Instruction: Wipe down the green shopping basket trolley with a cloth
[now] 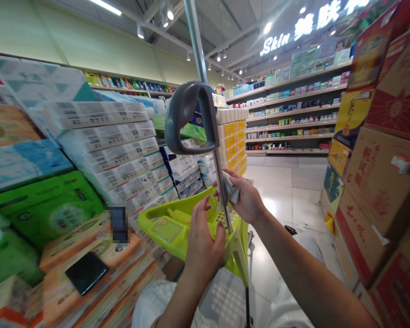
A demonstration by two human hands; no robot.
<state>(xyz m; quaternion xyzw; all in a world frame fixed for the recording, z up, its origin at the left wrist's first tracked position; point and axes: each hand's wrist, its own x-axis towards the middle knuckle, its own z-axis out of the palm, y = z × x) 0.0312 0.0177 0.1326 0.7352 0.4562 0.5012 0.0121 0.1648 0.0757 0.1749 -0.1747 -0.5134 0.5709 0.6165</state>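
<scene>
A lime-green shopping basket [172, 228] with a metal pull rod [222, 187] and a grey handle [187, 114] stands in front of me. My left hand [201, 243] is closed on the basket's near rim, thumb beside the rod's base. My right hand [242, 196] pinches a small white cloth or tissue [230, 187] against the rod, just above the basket.
Stacked tissue packs [116, 150] fill the left side, with a black phone [86, 272] lying on an orange pack. Red and brown cartons [379, 182] rise on the right. A tiled aisle [287, 191] runs ahead to cosmetics shelves [290, 114].
</scene>
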